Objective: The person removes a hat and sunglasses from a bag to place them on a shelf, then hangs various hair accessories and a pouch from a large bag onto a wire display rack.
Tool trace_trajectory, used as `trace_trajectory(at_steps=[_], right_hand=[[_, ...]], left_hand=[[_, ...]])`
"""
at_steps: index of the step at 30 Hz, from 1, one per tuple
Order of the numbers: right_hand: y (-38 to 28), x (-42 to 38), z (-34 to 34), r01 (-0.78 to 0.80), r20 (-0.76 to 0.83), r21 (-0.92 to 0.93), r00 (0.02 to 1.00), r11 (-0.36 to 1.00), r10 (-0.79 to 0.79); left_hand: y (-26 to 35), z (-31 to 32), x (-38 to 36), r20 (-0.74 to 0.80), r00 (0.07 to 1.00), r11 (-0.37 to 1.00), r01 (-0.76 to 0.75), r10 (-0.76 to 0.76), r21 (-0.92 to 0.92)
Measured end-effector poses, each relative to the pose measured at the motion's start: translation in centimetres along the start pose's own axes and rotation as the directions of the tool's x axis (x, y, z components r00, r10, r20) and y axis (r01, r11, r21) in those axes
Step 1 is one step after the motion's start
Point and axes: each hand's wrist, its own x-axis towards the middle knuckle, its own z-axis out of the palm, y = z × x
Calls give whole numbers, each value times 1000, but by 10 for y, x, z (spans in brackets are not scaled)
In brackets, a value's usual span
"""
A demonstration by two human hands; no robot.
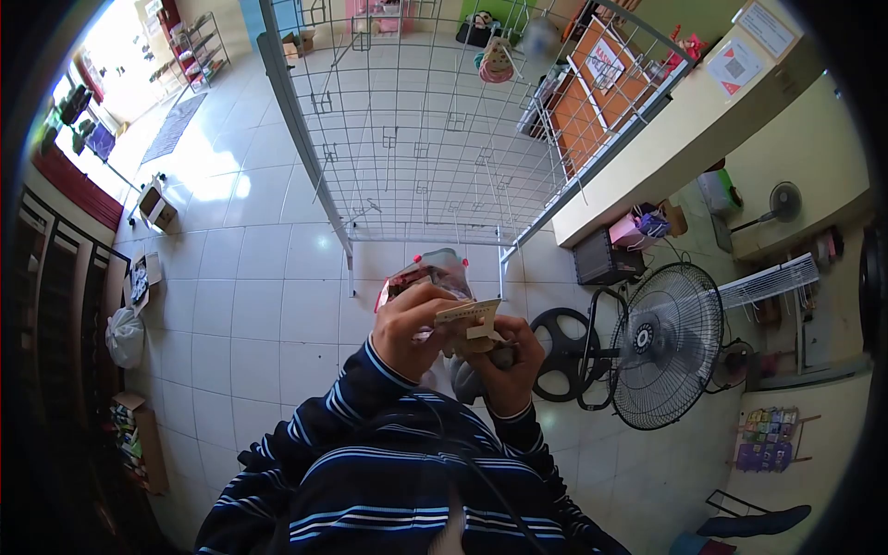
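In front of my chest, I hold a small cream card [468, 316] with a notch cut in its lower edge. My left hand [405, 335] pinches the card from the left, fingers closed at its upper edge. On the other side, my right hand [514, 370] is closed with its fingertips at the card's right end. A grey, soft-looking thing [470, 381] hangs just under the card, partly hidden by my right hand. Beyond my hands, a clear plastic bag with red trim [449, 264] sits low by the wire rack, with dark and reddish contents.
A tall wire grid rack [407, 153] stands ahead, with a small patterned bag [496, 63] hanging on it. A large black fan [668, 344] is close on my right. Boxes [141, 280] and a white sack [125, 337] line the left side of the tiled floor [245, 324].
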Motion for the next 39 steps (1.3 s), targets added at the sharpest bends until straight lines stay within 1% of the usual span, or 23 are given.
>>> trace_trajectory(at_steps=[1, 3, 4, 6, 9, 10, 12, 13, 15, 16, 18, 19, 21, 22, 24, 28, 30, 31, 33, 34, 36, 37, 39], right_hand=[[1, 0, 0, -2, 1, -1, 1000, 1000, 2], [2, -1, 1, -78, -19, 121, 997, 990, 80], [0, -1, 2, -78, -21, 120, 996, 990, 81], [-5, 1, 4, -76, -38, 242, 995, 967, 88], [-3, 1, -1, -74, 10, 317, 997, 945, 75], [-4, 2, -2, -74, 9, 318, 997, 945, 75], [-7, 5, -2, -110, 39, 516, 994, 850, 105], [-8, 5, -2, -109, 37, 515, 994, 850, 105], [-7, 3, 3, -128, -69, 248, 986, 960, 149], [-8, 3, 5, -127, -73, 250, 986, 960, 149], [-12, 1, 9, -61, -124, 137, 989, 989, 79], [-15, 1, 12, -62, -129, 138, 988, 989, 80], [-23, 3, 17, -52, -174, 158, 982, 986, 79], [-23, 3, 17, -51, -180, 158, 980, 986, 80], [-24, 4, 15, -9, -144, 102, 989, 995, 24], [-25, 6, 9, -22, -86, 80, 996, 997, 28], [-25, 6, 6, -7, -41, -9, 999, 1000, 6], [-23, 7, 4, -8, -50, -9, 999, 1000, 7], [-19, 9, -2, 13, 47, -80, 999, 997, -9], [-19, 10, -3, 12, 38, -79, 999, 997, -9], [-18, 13, -5, 23, 107, -84, 994, 996, -14], [-21, 14, -5, 21, 100, -82, 995, 996, -13], [-30, 17, -6, -7, 154, -47, 988, 999, 14]], left_hand=[[-2, 5, -3, -17, 999, 999, -46, 46, 17], [0, 12, -8, -32, 995, 995, -93, 94, 34], [3, 15, -10, -21, 994, 995, -104, 104, -4], [8, 20, -12, -3, 992, 989, -125, 126, -78], [9, 22, -15, -45, 998, 986, -45, 39, -159], [8, 22, -15, -44, 998, 986, -45, 39, -159], [5, 22, -15, -27, 996, 985, -93, 90, -147], [4, 23, -15, -25, 996, 985, -93, 90, -148], [2, 25, -17, -77, 993, 969, -105, 90, -222], [1, 27, -18, -74, 993, 969, -106, 92, -222], [1, 31, -20, -172, 985, 921, -78, 13, -381], [2, 31, -20, -166, 986, 921, -77, 13, -382], [5, 31, -19, -151, 979, 813, 23, -136, -581], [4, 31, -20, -146, 980, 813, 25, -134, -582], [2, 30, -22, -90, 981, 763, 73, -169, -642], [2, 30, -24, -48, 974, 685, 119, -220, -719], [3, 30, -24, 1, 968, 586, 153, -251, -796], [2, 30, -24, 9, 968, 586, 158, -249, -795], [1, 27, -27, 108, 936, 461, 262, -334, -848], [0, 26, -26, 116, 936, 461, 268, -331, -846], [-1, 23, -23, 180, 944, 343, 271, -275, -899], [-2, 23, -23, 188, 943, 343, 278, -273, -897], [-5, 23, -23, 226, 934, 238, 295, -278, -925]])
